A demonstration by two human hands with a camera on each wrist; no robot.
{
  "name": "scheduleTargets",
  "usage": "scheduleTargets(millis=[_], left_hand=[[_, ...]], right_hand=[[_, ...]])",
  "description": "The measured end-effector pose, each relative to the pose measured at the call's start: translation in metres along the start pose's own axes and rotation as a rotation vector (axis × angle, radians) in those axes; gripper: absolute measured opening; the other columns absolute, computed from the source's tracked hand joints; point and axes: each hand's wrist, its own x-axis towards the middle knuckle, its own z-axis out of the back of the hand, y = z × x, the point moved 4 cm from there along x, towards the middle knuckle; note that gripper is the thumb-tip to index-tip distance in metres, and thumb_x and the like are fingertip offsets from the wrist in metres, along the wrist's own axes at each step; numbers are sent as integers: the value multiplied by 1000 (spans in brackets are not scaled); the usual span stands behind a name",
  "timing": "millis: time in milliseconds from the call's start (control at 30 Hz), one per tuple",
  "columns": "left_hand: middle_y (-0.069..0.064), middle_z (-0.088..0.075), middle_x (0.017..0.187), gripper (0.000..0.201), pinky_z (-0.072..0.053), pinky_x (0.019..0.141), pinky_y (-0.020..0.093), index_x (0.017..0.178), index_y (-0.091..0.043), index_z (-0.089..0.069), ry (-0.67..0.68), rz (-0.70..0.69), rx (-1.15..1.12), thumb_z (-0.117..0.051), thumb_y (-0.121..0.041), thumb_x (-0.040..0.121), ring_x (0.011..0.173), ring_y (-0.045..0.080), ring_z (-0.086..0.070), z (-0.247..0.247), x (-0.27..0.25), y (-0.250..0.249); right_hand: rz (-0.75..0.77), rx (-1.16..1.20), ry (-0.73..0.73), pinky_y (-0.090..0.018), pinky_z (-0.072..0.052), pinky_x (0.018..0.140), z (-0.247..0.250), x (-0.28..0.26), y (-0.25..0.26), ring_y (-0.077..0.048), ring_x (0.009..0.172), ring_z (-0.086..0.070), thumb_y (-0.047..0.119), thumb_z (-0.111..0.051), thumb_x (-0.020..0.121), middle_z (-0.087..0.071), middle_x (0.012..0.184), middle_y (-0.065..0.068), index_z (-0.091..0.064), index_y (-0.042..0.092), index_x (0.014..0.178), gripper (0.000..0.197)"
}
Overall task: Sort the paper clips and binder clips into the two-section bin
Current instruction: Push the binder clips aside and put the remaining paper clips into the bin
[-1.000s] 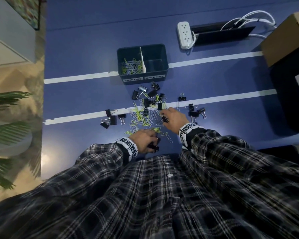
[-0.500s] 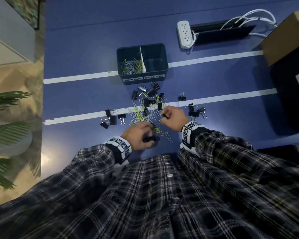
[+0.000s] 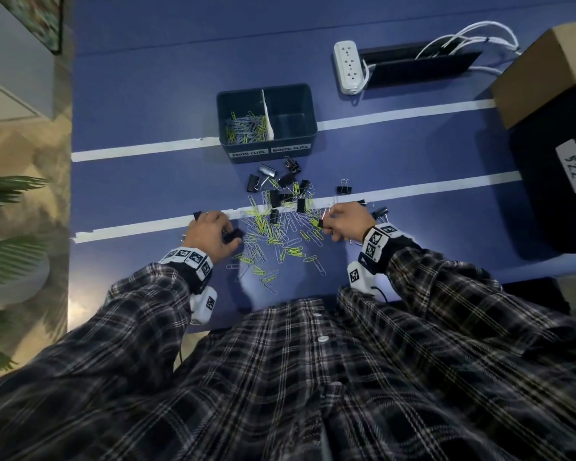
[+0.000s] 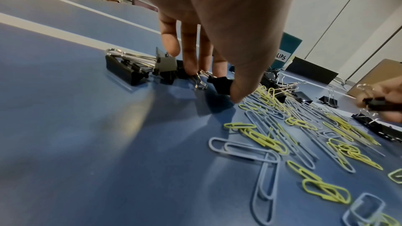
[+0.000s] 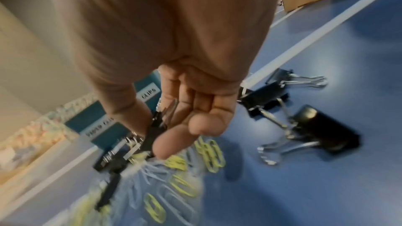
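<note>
The dark two-section bin (image 3: 225,128) stands beyond the pile; its left part, labelled paper clips, holds several paper clips (image 3: 246,126), and its right part, labelled binder clips, looks empty. Loose yellow and grey paper clips (image 3: 280,234) and black binder clips (image 3: 280,194) lie mixed on the blue table. My left hand (image 3: 220,227) reaches down at the pile's left edge, thumb and fingers pinching a black binder clip (image 4: 220,84). More binder clips (image 4: 124,68) lie just left of it. My right hand (image 3: 326,222) pinches another black binder clip (image 5: 155,130) at the pile's right side.
A white power strip (image 3: 346,66) and a cable tray (image 3: 419,63) lie behind the bin. A cardboard box (image 3: 542,71) and a black box (image 3: 559,191) stand at the right. White tape lines (image 3: 147,151) cross the table. Two binder clips (image 5: 304,123) lie right of my right hand.
Both hands have moved apart and away from my body: the left went left to the binder clips on the tape line, the right went right, each still with a black clip.
</note>
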Motion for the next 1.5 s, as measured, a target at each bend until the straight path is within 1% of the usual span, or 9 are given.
scheduleTargets(millis=[200, 300, 533, 633, 767, 933, 1067, 1267, 1500], left_hand=[[6, -55, 115, 33, -39, 91, 41, 94, -16, -59, -22, 34, 19, -68, -42, 76, 106, 30, -50, 4, -1, 5], [5, -54, 115, 33, -39, 90, 41, 93, -16, -59, -9, 46, 20, -68, -42, 76, 105, 30, -50, 3, -2, 8], [6, -54, 111, 33, -39, 83, 40, 93, -16, -59, -23, 79, 1, -69, -41, 74, 101, 31, -48, 1, -5, 8], [5, -54, 113, 32, -37, 85, 40, 93, -17, -58, -28, 77, 12, -68, -42, 75, 102, 30, -48, 1, -4, 9], [4, -56, 111, 31, -33, 90, 42, 92, -18, -59, -54, 126, 47, -66, -43, 75, 103, 30, -49, 5, -3, 13], [9, -61, 107, 40, -31, 84, 42, 105, -17, -53, -98, 206, 112, -65, -35, 71, 102, 30, -47, 17, 1, 8], [3, -57, 116, 40, -35, 90, 42, 116, -22, -52, -91, 37, 71, -57, -39, 81, 108, 27, -47, 24, 18, -31], [3, -50, 136, 46, -33, 104, 44, 132, -25, -46, 103, -173, 44, -52, -44, 90, 128, 24, -42, 9, 46, -87], [5, -58, 124, 32, -38, 97, 37, 125, -21, -57, 85, -172, -11, -51, -27, 94, 116, 27, -52, 6, 54, -96]], right_hand=[[47, 381, 65, -18, -45, 53, 0, -4, 21, -12, 67, -70, -2, -59, 86, -72, 77, -9, -56, 13, 72, 20], [78, 348, 15, -22, -43, 64, 1, -4, 21, -15, 80, -60, 6, -71, 79, -70, 89, -5, -66, 19, 75, 15], [113, 424, -63, -13, -45, 54, -1, -10, 22, -4, 59, -59, 5, -79, 75, -67, 82, -6, -62, 17, 80, 21], [135, 395, -159, -17, -50, 56, 1, -6, 19, -11, 61, -60, 8, -77, 77, -69, 84, -10, -59, 18, 78, 21], [33, 71, -499, -28, -51, 73, 27, 3, 3, -20, 73, -61, 29, -71, 76, -69, 82, -2, -64, 21, 84, 14], [-77, -230, -559, -29, -52, 76, 51, 2, -23, -29, 88, -64, 31, -61, 78, -71, 89, -6, -67, 18, 86, 17], [-91, -349, -542, -35, -53, 80, 55, 4, -34, -33, 96, -63, 28, -61, 79, -68, 101, -8, -64, 20, 96, 19], [76, -521, -709, -43, -36, 93, 44, 1, -11, -33, 114, -48, 28, -66, 76, -51, 123, -12, -51, 18, 126, 53], [339, -659, -398, -40, -45, 90, -11, 20, 35, -31, 107, -53, 30, -62, 84, -60, 109, -11, -69, 20, 107, 26]])
